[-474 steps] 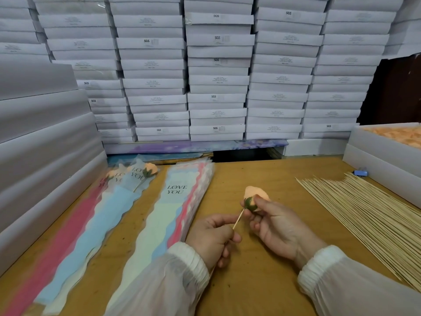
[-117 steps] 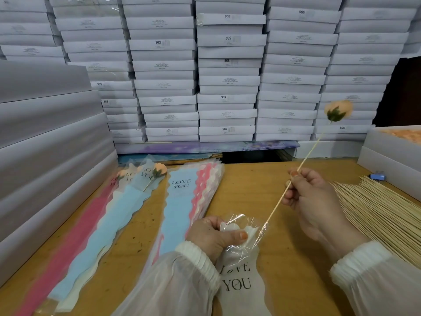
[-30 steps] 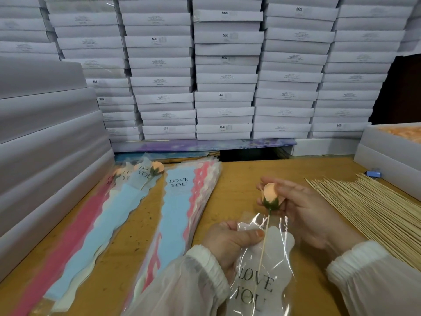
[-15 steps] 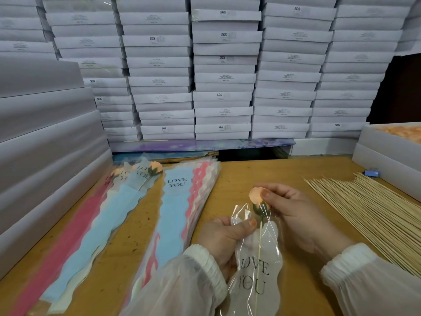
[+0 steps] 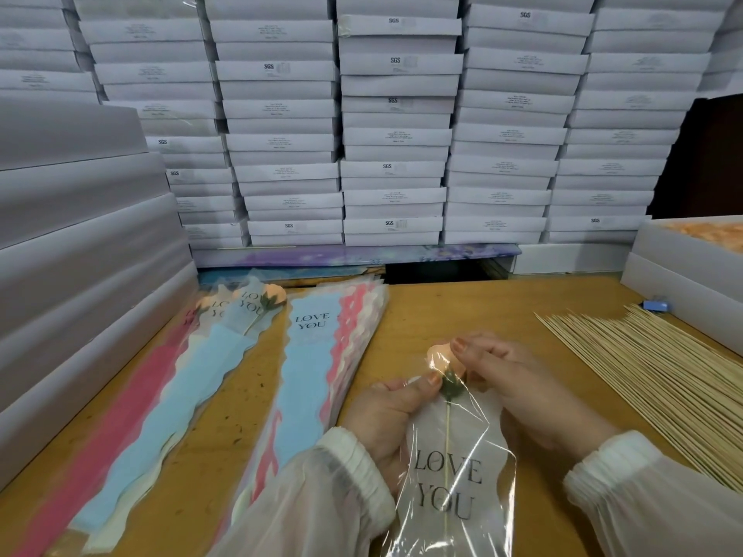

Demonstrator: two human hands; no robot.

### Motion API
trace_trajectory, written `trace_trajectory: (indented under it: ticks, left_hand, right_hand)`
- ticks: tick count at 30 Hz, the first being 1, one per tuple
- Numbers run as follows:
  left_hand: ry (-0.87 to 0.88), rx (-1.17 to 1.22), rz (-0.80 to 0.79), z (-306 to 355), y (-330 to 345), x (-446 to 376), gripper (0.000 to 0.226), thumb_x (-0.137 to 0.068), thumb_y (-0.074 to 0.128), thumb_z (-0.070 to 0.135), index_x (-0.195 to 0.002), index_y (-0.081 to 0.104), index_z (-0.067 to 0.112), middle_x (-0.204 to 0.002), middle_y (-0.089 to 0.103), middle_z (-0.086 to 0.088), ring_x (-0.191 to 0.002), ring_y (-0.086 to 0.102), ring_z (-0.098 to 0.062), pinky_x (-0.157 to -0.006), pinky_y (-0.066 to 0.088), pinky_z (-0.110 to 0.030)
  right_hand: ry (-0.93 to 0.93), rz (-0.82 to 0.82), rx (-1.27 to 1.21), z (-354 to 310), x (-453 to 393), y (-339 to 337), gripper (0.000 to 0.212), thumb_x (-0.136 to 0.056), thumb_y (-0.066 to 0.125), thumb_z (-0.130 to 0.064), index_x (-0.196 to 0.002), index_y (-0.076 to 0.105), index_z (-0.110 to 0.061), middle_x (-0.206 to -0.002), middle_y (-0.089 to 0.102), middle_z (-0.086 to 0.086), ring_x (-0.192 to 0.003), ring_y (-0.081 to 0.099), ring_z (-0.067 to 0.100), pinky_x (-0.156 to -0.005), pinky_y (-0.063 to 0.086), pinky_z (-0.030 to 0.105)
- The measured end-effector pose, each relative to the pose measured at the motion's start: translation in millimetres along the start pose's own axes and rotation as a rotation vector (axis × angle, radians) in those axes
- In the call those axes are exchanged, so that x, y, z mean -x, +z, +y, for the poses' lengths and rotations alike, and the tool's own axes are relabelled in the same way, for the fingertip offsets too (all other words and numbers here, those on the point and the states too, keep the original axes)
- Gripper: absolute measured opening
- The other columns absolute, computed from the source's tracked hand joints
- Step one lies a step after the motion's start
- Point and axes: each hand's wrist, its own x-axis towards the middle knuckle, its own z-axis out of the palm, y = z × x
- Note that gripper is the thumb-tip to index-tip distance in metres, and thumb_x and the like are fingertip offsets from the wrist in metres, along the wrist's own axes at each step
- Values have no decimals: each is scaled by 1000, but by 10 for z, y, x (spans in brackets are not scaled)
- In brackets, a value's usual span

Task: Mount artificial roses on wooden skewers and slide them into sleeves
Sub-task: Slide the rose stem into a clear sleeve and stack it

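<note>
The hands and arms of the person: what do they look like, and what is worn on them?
Both arms wear long, loose sleeves of thin white, slightly see-through cloth, each ending in a gathered, ribbed white cuff at the wrist. The left hand and the right hand are bare: no gloves, and no rings or watch show. The nails that show carry orange-brown polish.

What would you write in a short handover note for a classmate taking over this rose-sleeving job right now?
Left hand pinches the sleeve near its mouth. Right hand holds the peach rose at the mouth. Skewer is already inside the sleeve. Done: rose mounted, stem in. Left: seat the rose head, then lay it with the finished roses. Spare skewers on the right, empty sleeves on the left.
</note>
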Motion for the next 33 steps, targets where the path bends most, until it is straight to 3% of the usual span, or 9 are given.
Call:
trace_trajectory:
  ticks: [2, 6, 10, 14, 19, 22, 26, 30, 33]
  left_hand:
    - [-10, 3, -13, 18, 16, 15, 50, -83, 63, 3, -126, 48, -17, -129, 48, -41, -104, 52, -42, -104, 36, -57]
    - [-5, 22, 29, 33, 12, 21, 48, -85, 62, 5, -125, 48, -18, -115, 55, -39, -94, 54, -39, -94, 42, -55]
    - [-4, 75, 59, 46, 7, -18, 35, -91, 57, 10, -119, 56, -11, -100, 59, -29, -79, 58, -33, -84, 47, -47]
    - [13, 109, 88, 54, -70, -104, 34, -93, 55, 14, -120, 58, -6, -105, 59, -24, -94, 56, -33, -102, 40, -51]
    - [-11, 70, 51, 84, -32, -50, 23, -94, 54, 16, -106, 65, 1, -94, 65, -22, -70, 59, -30, -75, 48, -39]
    - [-132, 72, -123, 78, -35, 30, 23, -93, 53, 16, -108, 60, -1, -82, 63, -18, -72, 59, -28, -77, 48, -38]
    - [-218, -9, -230, 19, -57, 79, 35, -91, 52, 8, -123, 57, -6, -102, 63, -25, -90, 60, -35, -97, 43, -48]
    - [-162, -46, -149, -50, -47, 35, 32, -93, 51, 9, -120, 58, -7, -126, 56, -34, -102, 57, -40, -101, 43, -56]
    - [-37, -298, -12, -85, -86, -43, 29, -91, 58, 22, -108, 59, -1, -130, 54, -33, -105, 56, -35, -104, 41, -56]
  right_hand:
    - [-16, -10, -17, -25, 17, 11, 29, -75, 62, -52, -79, 76, -27, -80, 70, -14, -70, 63, -1, -65, 44, 11]
    - [-36, 51, -6, -28, 24, -24, 39, -71, 61, -50, -104, 70, -31, -95, 73, -16, -88, 66, -3, -67, 45, 7]
    - [-44, 42, -2, -33, 39, -59, 35, -70, 65, -46, -103, 70, -33, -96, 73, -10, -91, 67, 3, -74, 49, 16]
    - [-44, -24, -95, -27, 42, -51, 35, -64, 75, -32, -98, 73, -27, -93, 74, 8, -86, 71, 12, -71, 52, 15]
    - [-39, -52, -131, 13, 14, -71, 34, -63, 78, -16, -96, 75, -24, -85, 73, 12, -82, 71, 17, -71, 53, 18]
    - [-82, 12, -143, 38, -12, -61, 30, -70, 74, -9, -94, 75, -26, -82, 73, 7, -77, 69, 12, -67, 52, 15]
    - [-127, 166, -74, 41, -36, -109, 30, -85, 65, -5, -95, 74, -32, -81, 71, -2, -75, 65, 6, -64, 50, 14]
    - [-105, 168, 44, 36, -31, -122, 22, -87, 64, -21, -98, 72, -38, -85, 71, -2, -74, 65, 7, -62, 50, 14]
    - [-100, 163, 141, 70, -42, -94, 19, -88, 62, -29, -99, 70, -42, -87, 72, -5, -79, 66, 10, -68, 55, 21]
